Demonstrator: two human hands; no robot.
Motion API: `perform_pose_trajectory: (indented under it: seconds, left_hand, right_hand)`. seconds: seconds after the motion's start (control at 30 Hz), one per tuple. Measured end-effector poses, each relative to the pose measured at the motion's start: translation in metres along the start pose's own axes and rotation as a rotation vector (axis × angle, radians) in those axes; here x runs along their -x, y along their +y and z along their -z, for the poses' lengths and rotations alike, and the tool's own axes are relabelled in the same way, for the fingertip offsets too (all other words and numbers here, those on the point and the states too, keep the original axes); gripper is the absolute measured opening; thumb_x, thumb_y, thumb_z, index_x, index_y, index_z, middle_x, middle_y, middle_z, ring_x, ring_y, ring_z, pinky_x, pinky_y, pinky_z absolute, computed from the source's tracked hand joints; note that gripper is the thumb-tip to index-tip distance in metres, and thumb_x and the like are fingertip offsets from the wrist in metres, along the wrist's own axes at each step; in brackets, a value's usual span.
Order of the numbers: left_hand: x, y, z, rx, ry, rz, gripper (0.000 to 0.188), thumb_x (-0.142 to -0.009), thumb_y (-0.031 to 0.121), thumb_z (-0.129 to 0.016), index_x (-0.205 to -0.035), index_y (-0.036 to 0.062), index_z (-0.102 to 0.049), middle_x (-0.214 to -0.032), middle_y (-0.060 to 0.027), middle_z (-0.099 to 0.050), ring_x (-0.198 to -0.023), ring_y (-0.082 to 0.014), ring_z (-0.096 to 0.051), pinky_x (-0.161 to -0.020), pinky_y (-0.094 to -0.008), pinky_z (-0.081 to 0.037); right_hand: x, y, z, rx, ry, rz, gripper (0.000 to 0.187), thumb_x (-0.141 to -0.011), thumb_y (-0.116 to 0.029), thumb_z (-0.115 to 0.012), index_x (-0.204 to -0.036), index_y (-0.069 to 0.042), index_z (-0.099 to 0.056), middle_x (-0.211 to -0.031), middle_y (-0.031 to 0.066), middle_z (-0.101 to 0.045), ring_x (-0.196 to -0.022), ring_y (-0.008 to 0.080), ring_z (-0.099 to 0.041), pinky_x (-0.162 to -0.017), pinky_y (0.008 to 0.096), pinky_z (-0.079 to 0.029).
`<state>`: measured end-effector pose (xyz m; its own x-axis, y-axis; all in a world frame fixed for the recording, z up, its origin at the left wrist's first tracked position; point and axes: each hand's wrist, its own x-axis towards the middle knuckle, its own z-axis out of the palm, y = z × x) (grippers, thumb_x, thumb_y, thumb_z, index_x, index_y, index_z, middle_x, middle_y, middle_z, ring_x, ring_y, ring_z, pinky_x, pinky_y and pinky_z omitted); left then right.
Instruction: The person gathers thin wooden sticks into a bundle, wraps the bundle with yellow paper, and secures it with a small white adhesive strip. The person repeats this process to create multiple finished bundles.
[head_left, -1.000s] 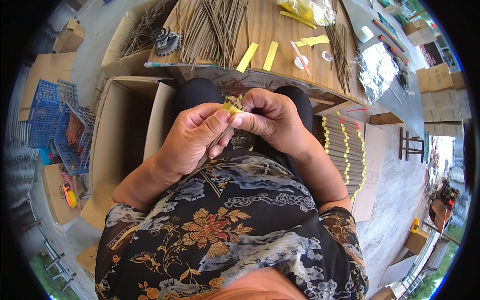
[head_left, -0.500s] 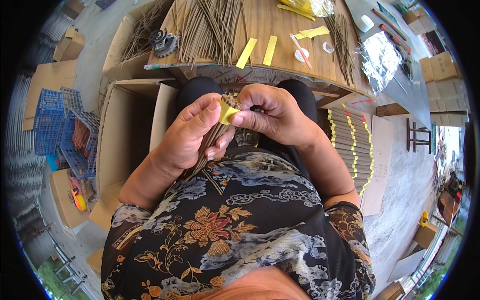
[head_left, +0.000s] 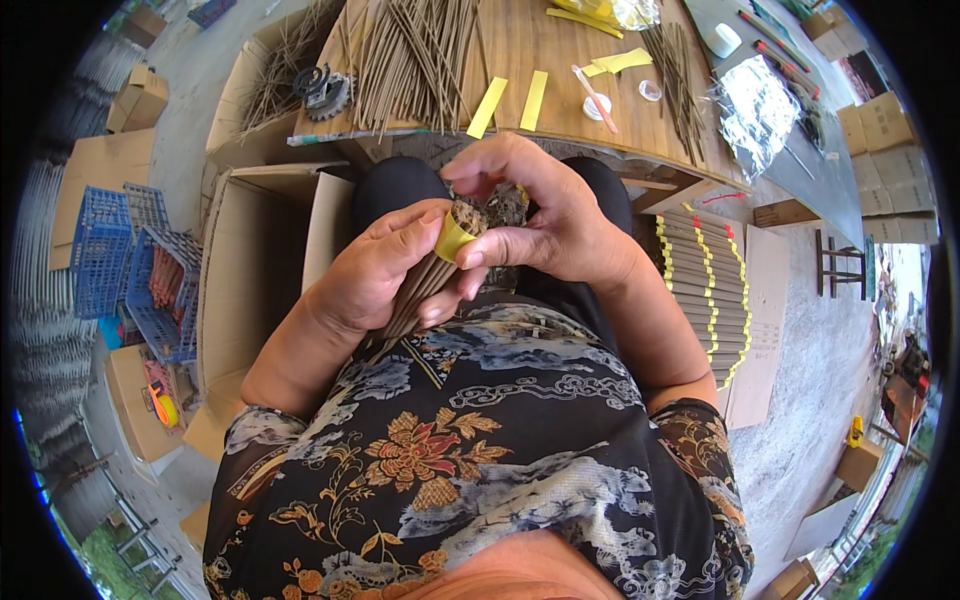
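Observation:
A bundle of thin brown incense sticks [head_left: 411,300] lies in my left hand [head_left: 365,270], whose fingers wrap round it, with the thumb near the band. Around the bundle's far end runs a yellow paper strip [head_left: 453,240]; the stick tips show above it. My right hand [head_left: 560,215] arches over that end. Its thumb touches the strip's right side, while the index finger is raised away from the thumb, leaving a gap. The other right fingers are partly hidden behind.
Ahead is a wooden table [head_left: 560,95] with loose brown sticks [head_left: 420,65], cut yellow strips [head_left: 487,107] and a small white pot [head_left: 597,107]. An open carton [head_left: 250,270] stands at my left. Banded stick bundles [head_left: 705,285] lie at my right. Blue crates [head_left: 100,250] stand far left.
My right hand has gone from a pinch at the strip to spread fingers, its index finger lifting up and away. The left hand keeps its hold on the bundle.

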<state>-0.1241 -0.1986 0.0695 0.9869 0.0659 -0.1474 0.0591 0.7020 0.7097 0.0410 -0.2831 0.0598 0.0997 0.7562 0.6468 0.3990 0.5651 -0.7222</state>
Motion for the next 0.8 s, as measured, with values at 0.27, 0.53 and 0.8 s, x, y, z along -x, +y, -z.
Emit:
perform_pose_trajectory:
  seconds: [0.27,0.53,0.8]
  left_hand:
    - [0.001,-0.003,-0.003,-0.289,0.211,-0.189,0.033,-0.094,0.027,-0.039,-0.102,-0.0030,-0.051,-0.086,-0.0095,-0.056,-0.079,-0.0136,-0.054,-0.074,-0.0248,-0.043]
    - [0.001,0.011,-0.008,-0.788,0.037,-0.247,0.029,-0.091,0.022,-0.046,-0.097,-0.0058,-0.055,-0.096,-0.0078,-0.054,-0.089,-0.0120,-0.051,-0.077,-0.0225,-0.040]
    - [-0.010,0.007,-0.011,-0.152,0.074,0.058,0.027,-0.088,0.027,-0.051,-0.089,-0.0005,-0.053,-0.073,-0.0046,-0.056,-0.058,-0.0075,-0.051,-0.052,-0.0165,-0.041]
  right_hand:
    - [0.001,-0.012,0.010,0.134,-0.047,0.035,0.032,-0.066,-0.020,-0.074,-0.085,0.000,-0.058,-0.084,0.0107,-0.058,-0.076,0.0219,-0.057,-0.066,0.0280,-0.046]
    - [0.000,-0.014,0.013,0.046,-0.095,0.066,0.033,-0.064,-0.029,-0.075,-0.075,-0.005,-0.055,-0.071,0.0059,-0.054,-0.067,0.0240,-0.054,-0.058,0.0323,-0.044]
    - [0.002,0.003,0.024,0.079,-0.142,0.033,0.039,-0.059,-0.030,-0.078,-0.077,-0.006,-0.053,-0.074,0.0064,-0.056,-0.069,0.0234,-0.055,-0.059,0.0299,-0.044]
